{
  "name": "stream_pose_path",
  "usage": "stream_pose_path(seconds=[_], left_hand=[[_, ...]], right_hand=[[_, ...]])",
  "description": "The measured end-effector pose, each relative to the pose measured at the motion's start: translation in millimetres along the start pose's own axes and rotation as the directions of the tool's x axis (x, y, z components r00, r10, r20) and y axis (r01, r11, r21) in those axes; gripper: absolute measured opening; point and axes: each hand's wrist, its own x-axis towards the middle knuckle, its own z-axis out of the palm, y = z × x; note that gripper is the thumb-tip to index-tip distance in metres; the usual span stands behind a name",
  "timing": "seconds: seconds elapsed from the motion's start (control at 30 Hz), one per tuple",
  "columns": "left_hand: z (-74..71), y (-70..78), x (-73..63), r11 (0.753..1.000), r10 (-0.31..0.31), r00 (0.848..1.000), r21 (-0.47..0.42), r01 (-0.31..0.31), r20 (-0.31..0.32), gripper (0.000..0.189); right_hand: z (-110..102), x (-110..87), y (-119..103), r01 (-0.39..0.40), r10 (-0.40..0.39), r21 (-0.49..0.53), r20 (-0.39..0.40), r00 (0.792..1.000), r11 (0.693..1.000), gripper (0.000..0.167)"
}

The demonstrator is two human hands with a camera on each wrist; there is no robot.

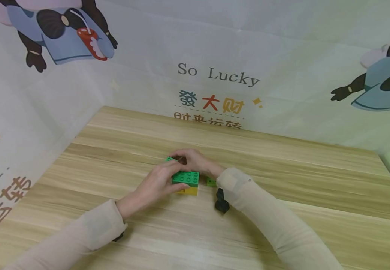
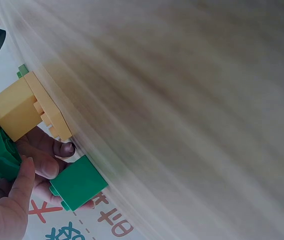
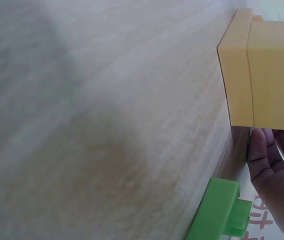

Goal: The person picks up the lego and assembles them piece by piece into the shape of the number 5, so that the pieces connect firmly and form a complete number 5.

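Observation:
In the head view, a green building brick with studs (image 1: 189, 177) sits on yellow bricks (image 1: 191, 191) near the middle of the table. My left hand (image 1: 157, 178) grips this stack, its thumb along the near side; the left wrist view shows thumb and fingertip on the green brick (image 2: 4, 152). Below it in the stack are a yellow block (image 2: 19, 107) and a flatter studded yellow piece (image 2: 49, 107). Behind the stack, my right hand (image 1: 195, 161) holds another green brick (image 2: 79, 184) close to the tabletop. Its grip is partly hidden in the head view.
A light green brick (image 1: 211, 182) lies on the wooden table (image 1: 141, 131), right of the stack and beside the right wrist. A black device (image 1: 221, 202) hangs at the right cuff. A printed cloth (image 1: 282, 90) rises behind the table's back edge.

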Motion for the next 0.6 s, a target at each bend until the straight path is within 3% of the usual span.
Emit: stream_pose_path(seconds=[0.4,0.6], left_hand=[[-0.3,1.4,0.2,1.0,-0.01,1.0,-0.004,0.01,0.003,0.038],[0.2,0.7,-0.7,1.0,-0.01,1.0,-0.026,0.01,0.002,0.038]], right_hand=[[-1.3,-1.3,1.3,-0.008,0.008,-0.002,-0.027,1.0,1.0,0.041],[-4.6,-6.9,4.7,-0.035,0.036,0.006,-0.101,0.994,0.999,0.042]])
